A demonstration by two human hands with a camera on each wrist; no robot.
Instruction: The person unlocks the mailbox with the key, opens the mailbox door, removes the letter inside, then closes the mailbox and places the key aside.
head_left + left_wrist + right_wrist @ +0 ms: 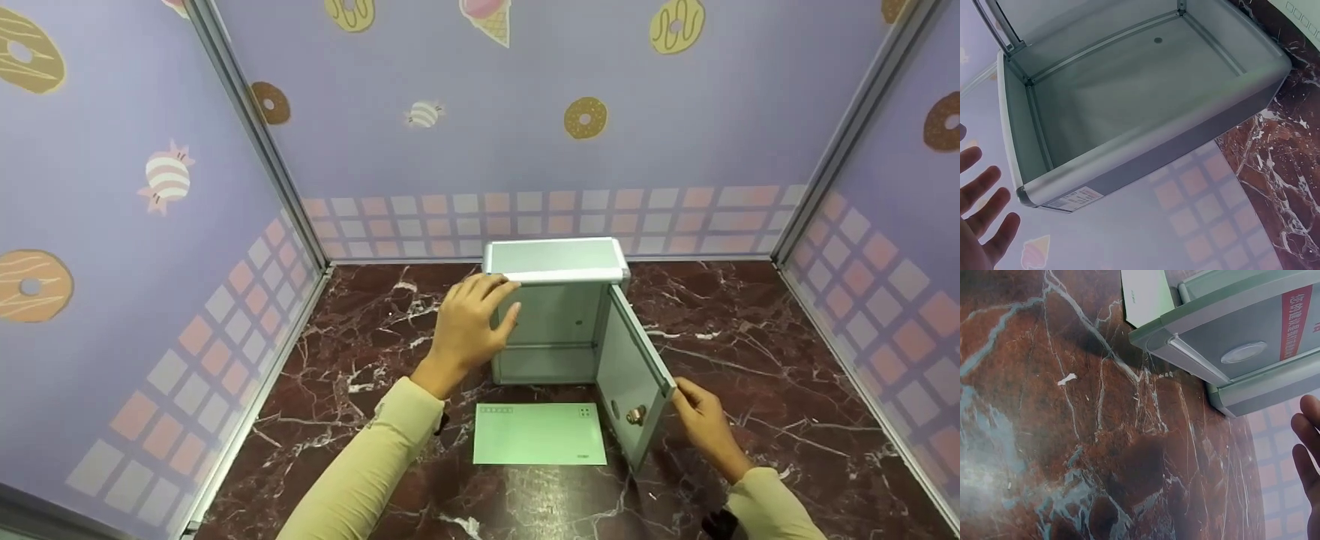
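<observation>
A grey metal suggestion box point(555, 259) stands upright near the back wall, its front door point(637, 367) swung out on the right. A lock point(636, 415) sits on the door's inner face. My left hand point(472, 319) is at the box's upper left corner, fingers loosely spread; the left wrist view shows the fingers point(985, 197) beside the frame, holding nothing. At the door's free edge is my right hand point(705, 424), its fingertips against the outer side. In the right wrist view its fingers point(1307, 439) look fairly straight. A pale green envelope point(538, 435) lies flat before the box.
Dark red marbled tabletop point(360, 450) surrounds the box. Purple patterned panels point(480, 150) enclose the back and both sides. The door's outer face bears a red strip with lettering point(1296, 323) and a round disc point(1244, 352).
</observation>
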